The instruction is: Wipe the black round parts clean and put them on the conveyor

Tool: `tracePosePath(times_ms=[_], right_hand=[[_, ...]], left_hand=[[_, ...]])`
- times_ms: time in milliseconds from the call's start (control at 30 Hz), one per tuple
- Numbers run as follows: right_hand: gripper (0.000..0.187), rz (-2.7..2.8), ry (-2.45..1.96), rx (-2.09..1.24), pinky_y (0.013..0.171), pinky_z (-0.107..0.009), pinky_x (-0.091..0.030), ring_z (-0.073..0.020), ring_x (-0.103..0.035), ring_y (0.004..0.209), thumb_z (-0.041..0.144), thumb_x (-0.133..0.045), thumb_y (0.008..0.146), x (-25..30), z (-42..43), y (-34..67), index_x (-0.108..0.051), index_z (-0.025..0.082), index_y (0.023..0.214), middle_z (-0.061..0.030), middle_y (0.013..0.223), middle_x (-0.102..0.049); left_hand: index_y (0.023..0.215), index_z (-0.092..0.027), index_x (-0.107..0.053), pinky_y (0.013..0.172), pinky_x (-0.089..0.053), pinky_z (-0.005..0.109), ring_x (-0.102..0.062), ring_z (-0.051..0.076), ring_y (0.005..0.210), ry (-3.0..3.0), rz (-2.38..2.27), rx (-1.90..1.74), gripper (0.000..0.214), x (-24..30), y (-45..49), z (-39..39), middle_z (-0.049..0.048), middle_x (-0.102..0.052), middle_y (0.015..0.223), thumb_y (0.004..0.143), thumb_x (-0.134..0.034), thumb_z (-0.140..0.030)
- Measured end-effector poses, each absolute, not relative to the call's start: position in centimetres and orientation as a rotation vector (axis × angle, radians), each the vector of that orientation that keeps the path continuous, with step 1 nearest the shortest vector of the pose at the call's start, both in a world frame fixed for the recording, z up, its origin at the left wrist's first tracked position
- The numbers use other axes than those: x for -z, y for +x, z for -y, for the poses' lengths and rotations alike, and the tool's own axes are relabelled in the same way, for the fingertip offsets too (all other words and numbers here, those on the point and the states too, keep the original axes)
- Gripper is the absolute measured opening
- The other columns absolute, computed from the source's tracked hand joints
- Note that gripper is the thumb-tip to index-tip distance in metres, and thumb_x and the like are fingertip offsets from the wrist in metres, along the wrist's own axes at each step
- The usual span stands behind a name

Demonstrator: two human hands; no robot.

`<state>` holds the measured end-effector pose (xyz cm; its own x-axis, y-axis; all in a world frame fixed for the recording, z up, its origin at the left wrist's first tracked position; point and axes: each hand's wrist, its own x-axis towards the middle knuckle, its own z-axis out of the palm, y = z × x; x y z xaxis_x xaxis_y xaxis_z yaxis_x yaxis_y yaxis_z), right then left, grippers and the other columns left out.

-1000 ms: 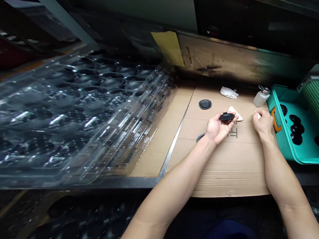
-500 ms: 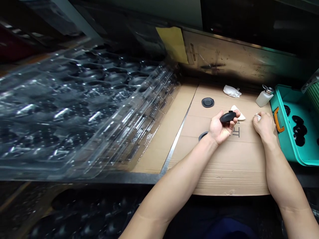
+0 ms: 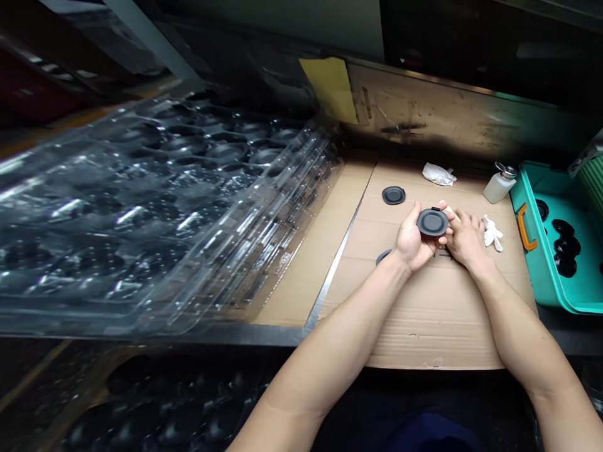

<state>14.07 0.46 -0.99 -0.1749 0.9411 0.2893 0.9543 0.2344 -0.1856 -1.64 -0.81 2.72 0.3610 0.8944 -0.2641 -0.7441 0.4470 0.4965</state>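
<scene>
My left hand point(image 3: 414, 240) grips the edge of a round black plastic lid point(image 3: 432, 221) with a small tab, its recessed face turned up. My right hand point(image 3: 464, 238) is just beside it, palm down with fingers stretched out over a white wedge-shaped piece point(image 3: 450, 211). Those fingers mostly hide the wedge; whether they press on it is unclear. A crumpled white cloth point(image 3: 492, 233) lies to the right of that hand. Another black lid point(image 3: 393, 195) rests farther back on the cardboard, and one more point(image 3: 383, 255) is partly hidden behind my left wrist.
Stacked clear plastic trays point(image 3: 188, 207) with black round parts fill the left side. At the right stands a teal bin point(image 3: 541, 276) with an orange handle and several black parts. A white pump bottle point(image 3: 499, 186) and a white crumpled bundle point(image 3: 438, 174) sit at the back.
My right hand has let go of the white cloth and moved left to the white wedge. In my left hand the lid has tilted so its recessed face shows.
</scene>
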Motion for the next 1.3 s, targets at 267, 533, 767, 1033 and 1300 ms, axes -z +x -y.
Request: tracePosePath(times_ms=[267,533,767,1033,1300], right_hand=[[0.04,1.818,-1.458,0.032,0.101,-0.044,-0.046,-0.0274,-0.058,0.111,0.036,-0.046,0.105,0.4,0.6,12.7,-0.067,0.019,0.134,-0.0148,0.125,-0.067],[0.038,1.987,-1.559,0.043,0.095,-0.041,-0.048,-0.0273,-0.053,0.104,0.029,-0.046,0.105,-0.3,3.3,8.2,-0.071,0.019,0.131,-0.0166,0.13,-0.062],[0.041,2.021,-1.598,0.004,0.094,-0.042,-0.047,-0.028,-0.052,0.102,0.028,-0.042,0.104,-0.4,2.9,8.9,-0.071,0.017,0.131,-0.0179,0.129,-0.063],[0.043,2.094,-1.654,-0.011,0.093,-0.041,-0.046,-0.0293,-0.051,0.105,0.026,-0.044,0.103,-0.8,3.3,8.9,-0.068,0.017,0.137,-0.0167,0.134,-0.063],[0.037,1.852,-1.89,0.009,0.102,-0.042,-0.039,-0.0306,-0.052,0.111,0.03,-0.045,0.104,-0.5,0.3,13.3,-0.075,0.019,0.124,-0.0151,0.13,-0.066]], left_hand=[[0.127,-0.018,-0.062,0.09,-0.06,0.036,-0.075,0.022,0.102,0.284,-0.583,-1.366,0.034,-1.9,-2.2,-0.7,0.0092,-0.076,0.103,0.109,-0.039,-0.035],[0.12,-0.014,-0.066,0.118,-0.046,0.039,-0.062,0.024,0.134,0.31,-0.544,-1.313,0.042,-0.6,-0.9,-0.5,0.0137,-0.072,0.131,0.11,-0.032,-0.036],[0.128,-0.017,-0.066,0.119,-0.045,0.041,-0.063,0.024,0.133,0.366,-0.561,-1.329,0.039,-0.3,-1.1,-0.6,0.0124,-0.071,0.133,0.108,-0.035,-0.032],[0.121,-0.016,-0.067,0.115,-0.049,0.041,-0.062,0.024,0.134,0.366,-0.609,-1.284,0.041,-0.1,-1.2,-0.6,0.013,-0.071,0.133,0.109,-0.032,-0.035],[0.113,-0.015,-0.065,0.102,-0.057,0.046,-0.07,0.028,0.12,0.429,-0.641,-1.218,0.033,-0.3,-1.4,-0.8,0.0164,-0.074,0.125,0.109,-0.036,-0.031]])
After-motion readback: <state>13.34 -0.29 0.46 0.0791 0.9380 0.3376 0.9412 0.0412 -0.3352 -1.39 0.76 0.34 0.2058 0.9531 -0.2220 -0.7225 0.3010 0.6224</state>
